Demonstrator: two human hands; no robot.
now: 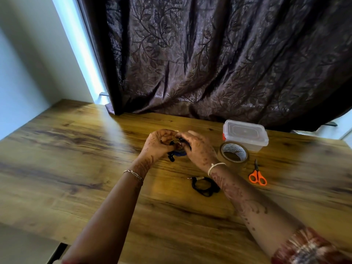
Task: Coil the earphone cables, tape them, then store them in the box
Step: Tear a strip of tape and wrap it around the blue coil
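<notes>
My left hand (159, 143) and my right hand (198, 149) meet above the middle of the wooden table (76, 149). Together they hold a coiled black earphone cable (176, 150), fingers curled round it; its earbuds hang below my left palm. Whether tape is on it is unclear. A second coiled black earphone cable (202, 186) lies on the table, partly hidden under my right forearm. A roll of brown packing tape (233, 153) stands right of my right hand. Behind it sits a clear plastic box (245, 135) with its lid on.
Orange-handled scissors (257, 175) lie closed to the right of the tape roll. A dark patterned curtain (209, 63) hangs along the table's back edge. The table's left edge runs beside a pale wall.
</notes>
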